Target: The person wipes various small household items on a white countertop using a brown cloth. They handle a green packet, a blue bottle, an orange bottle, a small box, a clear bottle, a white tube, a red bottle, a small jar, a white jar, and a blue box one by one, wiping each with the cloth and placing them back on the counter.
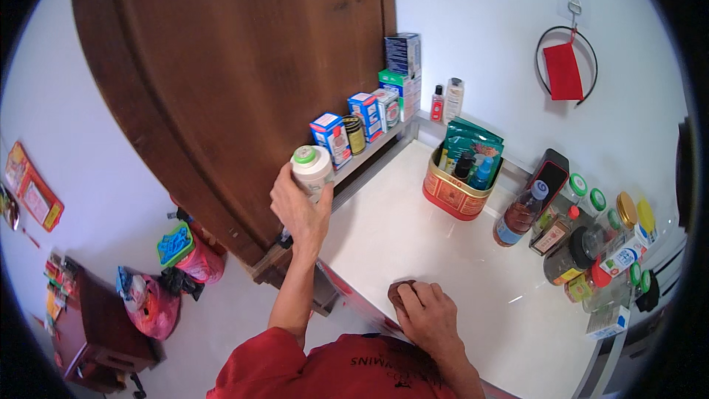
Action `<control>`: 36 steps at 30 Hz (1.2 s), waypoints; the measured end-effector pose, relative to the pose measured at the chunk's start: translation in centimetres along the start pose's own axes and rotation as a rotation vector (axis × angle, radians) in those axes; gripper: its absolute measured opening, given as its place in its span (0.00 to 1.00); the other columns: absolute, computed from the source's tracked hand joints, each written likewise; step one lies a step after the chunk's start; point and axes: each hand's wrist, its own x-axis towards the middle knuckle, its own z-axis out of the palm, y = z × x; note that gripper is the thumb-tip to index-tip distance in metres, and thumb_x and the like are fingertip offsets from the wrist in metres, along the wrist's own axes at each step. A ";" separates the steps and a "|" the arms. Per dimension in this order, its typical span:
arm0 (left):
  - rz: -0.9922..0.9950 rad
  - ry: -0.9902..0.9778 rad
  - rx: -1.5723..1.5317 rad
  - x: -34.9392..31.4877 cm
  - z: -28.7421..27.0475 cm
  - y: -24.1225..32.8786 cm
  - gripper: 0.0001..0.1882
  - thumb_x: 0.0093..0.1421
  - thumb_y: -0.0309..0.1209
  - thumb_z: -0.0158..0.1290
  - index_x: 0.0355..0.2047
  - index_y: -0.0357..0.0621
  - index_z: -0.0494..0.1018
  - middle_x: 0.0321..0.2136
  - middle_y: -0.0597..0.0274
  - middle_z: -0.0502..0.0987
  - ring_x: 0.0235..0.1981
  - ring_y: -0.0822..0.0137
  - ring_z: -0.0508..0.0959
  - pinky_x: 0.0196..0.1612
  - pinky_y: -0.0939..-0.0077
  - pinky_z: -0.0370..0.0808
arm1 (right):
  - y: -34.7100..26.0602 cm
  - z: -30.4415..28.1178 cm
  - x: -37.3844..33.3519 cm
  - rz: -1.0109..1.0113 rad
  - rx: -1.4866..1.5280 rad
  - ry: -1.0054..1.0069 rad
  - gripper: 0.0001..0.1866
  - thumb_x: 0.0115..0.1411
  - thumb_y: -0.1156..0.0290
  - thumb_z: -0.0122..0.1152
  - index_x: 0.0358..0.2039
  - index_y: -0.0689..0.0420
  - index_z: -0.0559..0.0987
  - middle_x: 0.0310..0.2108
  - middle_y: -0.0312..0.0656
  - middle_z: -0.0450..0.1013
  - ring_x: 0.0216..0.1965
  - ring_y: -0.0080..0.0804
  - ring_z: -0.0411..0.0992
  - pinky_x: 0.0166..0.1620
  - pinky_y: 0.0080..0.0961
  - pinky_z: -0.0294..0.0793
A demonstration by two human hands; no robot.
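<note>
My left hand (301,214) is closed round a white bottle with a green cap (317,168), upright at the near end of a narrow ledge. Whether the bottle's base touches the ledge is hidden. A blue, white and red box (331,139) stands just beyond it, then a dark jar with a yellowish band (354,134). My right hand (432,318) rests at the near edge of the white tabletop (458,258), its fingers curled over a bunched brown cloth (399,295).
More boxes (402,89) line the ledge against a dark wooden door (251,66). On the tabletop are a red and gold tin (456,201) of packets and small bottles, a bottle of brown liquid (521,216), and several jars (572,255) at right. Bags (151,310) sit on the floor at left.
</note>
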 end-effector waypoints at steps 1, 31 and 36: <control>-0.023 -0.014 0.009 0.1 0.2 0.0 0.40 0.45 0.35 0.65 0.56 0.36 0.59 0.49 0.46 0.69 0.51 0.48 0.68 0.52 0.55 0.64 | 0.0 0.0 -0.1 0.000 -0.004 -0.005 0.19 0.41 0.69 0.67 0.37 0.52 0.75 0.33 0.36 0.68 0.31 0.32 0.69 0.26 0.28 0.72; -0.024 -0.703 -0.644 -11.2 -0.2 7.1 0.42 0.40 0.34 0.69 0.53 0.37 0.60 0.46 0.50 0.66 0.46 0.55 0.71 0.49 0.64 0.71 | 1.7 -2.6 -0.3 0.355 0.168 0.534 0.20 0.47 0.82 0.61 0.44 0.62 0.74 0.39 0.51 0.71 0.39 0.48 0.71 0.40 0.38 0.73; 0.028 -0.778 -0.677 -12.5 0.3 9.0 0.41 0.40 0.32 0.69 0.53 0.38 0.60 0.46 0.50 0.66 0.47 0.54 0.70 0.49 0.64 0.70 | 2.8 -3.6 -1.2 0.415 0.132 0.560 0.21 0.47 0.82 0.60 0.45 0.63 0.74 0.40 0.51 0.70 0.40 0.48 0.70 0.43 0.38 0.72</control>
